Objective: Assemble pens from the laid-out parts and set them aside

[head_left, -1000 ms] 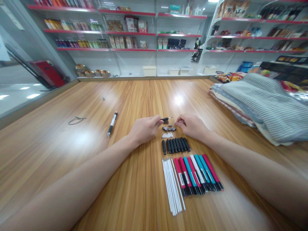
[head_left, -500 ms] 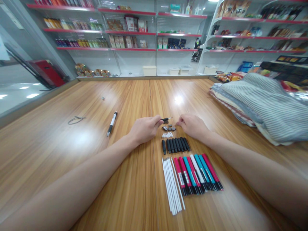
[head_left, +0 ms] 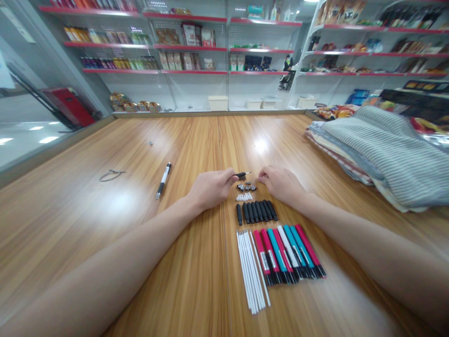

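Note:
My left hand (head_left: pixel 213 189) is closed around a pen part with a black grip (head_left: pixel 241 175), its thin refill tip pointing right. Just right of that tip, my right hand (head_left: pixel 282 183) has thumb and fingers pinched together; anything between them is too small to make out. Below the hands lie small dark springs (head_left: pixel 242 178), silver cone tips (head_left: pixel 249 186) and short white plastic pieces (head_left: pixel 244 196). Nearer me is a row of black rubber grips (head_left: pixel 259 212). White refills (head_left: pixel 249 274) lie side by side, left of pink, teal and white pen barrels (head_left: pixel 287 255).
A whole white-and-black pen (head_left: pixel 163 180) lies to the left on the wooden table (head_left: pixel 185 281), with a loop of cord (head_left: pixel 111 175) beyond it. Folded striped cloths (head_left: pixel 389 154) are stacked at the right. Stocked shelves (head_left: pixel 191 47) stand behind the table.
My right hand has shifted very slightly right, away from the refill tip. My left hand keeps its hold and place.

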Action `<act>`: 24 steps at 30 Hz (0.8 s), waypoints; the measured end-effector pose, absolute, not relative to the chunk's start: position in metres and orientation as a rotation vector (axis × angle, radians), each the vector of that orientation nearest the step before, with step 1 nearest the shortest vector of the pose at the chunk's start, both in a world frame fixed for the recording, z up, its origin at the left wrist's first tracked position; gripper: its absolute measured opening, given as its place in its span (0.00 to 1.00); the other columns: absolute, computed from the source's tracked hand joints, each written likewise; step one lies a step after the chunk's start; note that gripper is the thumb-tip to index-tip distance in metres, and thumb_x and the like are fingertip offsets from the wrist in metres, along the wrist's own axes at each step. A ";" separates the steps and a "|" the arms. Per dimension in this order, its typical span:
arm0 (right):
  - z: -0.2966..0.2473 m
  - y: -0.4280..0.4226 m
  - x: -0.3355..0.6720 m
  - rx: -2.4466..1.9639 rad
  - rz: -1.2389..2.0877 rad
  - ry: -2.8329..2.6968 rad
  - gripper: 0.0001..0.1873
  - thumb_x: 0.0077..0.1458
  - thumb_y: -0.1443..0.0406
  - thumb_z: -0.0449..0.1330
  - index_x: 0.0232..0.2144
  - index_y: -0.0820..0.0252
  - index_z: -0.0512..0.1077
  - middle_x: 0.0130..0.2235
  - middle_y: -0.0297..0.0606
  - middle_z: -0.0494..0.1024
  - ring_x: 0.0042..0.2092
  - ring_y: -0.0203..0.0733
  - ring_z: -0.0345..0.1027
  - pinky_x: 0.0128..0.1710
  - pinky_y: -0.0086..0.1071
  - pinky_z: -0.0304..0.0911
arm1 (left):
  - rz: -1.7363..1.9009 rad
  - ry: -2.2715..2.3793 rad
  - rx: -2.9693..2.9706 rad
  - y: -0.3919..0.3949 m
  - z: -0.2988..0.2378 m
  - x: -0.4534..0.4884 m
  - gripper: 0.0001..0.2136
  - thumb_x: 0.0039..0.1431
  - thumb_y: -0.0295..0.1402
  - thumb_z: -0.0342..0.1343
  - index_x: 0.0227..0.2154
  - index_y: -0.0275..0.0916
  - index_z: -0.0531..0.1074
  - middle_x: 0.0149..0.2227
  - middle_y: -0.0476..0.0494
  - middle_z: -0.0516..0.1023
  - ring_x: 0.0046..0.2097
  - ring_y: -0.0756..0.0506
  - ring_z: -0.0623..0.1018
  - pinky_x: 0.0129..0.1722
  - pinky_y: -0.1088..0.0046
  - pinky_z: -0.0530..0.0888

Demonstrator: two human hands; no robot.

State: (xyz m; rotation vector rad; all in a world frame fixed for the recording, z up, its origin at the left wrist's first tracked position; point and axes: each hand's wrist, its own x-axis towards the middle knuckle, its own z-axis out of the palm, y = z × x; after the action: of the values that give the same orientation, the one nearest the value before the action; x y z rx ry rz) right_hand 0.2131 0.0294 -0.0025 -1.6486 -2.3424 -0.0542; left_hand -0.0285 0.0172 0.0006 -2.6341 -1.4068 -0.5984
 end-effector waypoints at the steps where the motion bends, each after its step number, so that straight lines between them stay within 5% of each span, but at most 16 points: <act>1: -0.003 0.029 0.213 -1.665 -0.066 -2.338 0.12 0.63 0.59 0.53 0.38 0.58 0.74 0.41 0.39 0.76 0.42 0.41 0.69 0.38 0.31 0.56 | -0.596 -1.409 -2.636 0.017 0.001 -0.029 0.16 0.69 0.43 0.38 0.35 0.41 0.68 0.31 0.45 0.78 0.31 0.46 0.76 0.26 0.73 0.59; 14: 0.003 0.026 0.211 -1.676 -0.270 -2.560 0.15 0.66 0.64 0.47 0.41 0.66 0.70 0.41 0.52 0.74 0.41 0.47 0.70 0.39 0.34 0.60 | -0.574 -1.398 -2.636 0.016 0.004 -0.028 0.17 0.69 0.43 0.37 0.33 0.41 0.66 0.31 0.46 0.78 0.31 0.46 0.76 0.26 0.72 0.57; 24: -0.007 0.030 0.215 -1.637 -0.145 -2.408 0.14 0.65 0.65 0.47 0.44 0.62 0.70 0.43 0.46 0.72 0.41 0.43 0.69 0.39 0.32 0.59 | -0.626 -1.435 -2.639 0.016 0.002 -0.029 0.17 0.69 0.42 0.38 0.35 0.40 0.68 0.33 0.45 0.78 0.34 0.45 0.77 0.28 0.71 0.58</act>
State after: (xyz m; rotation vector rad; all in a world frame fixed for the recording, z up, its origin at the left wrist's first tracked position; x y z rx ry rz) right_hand 0.2152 0.0297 -0.0072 -1.6366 -2.4081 -0.1450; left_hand -0.0287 0.0158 0.0016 -2.6392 -1.4351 -0.6256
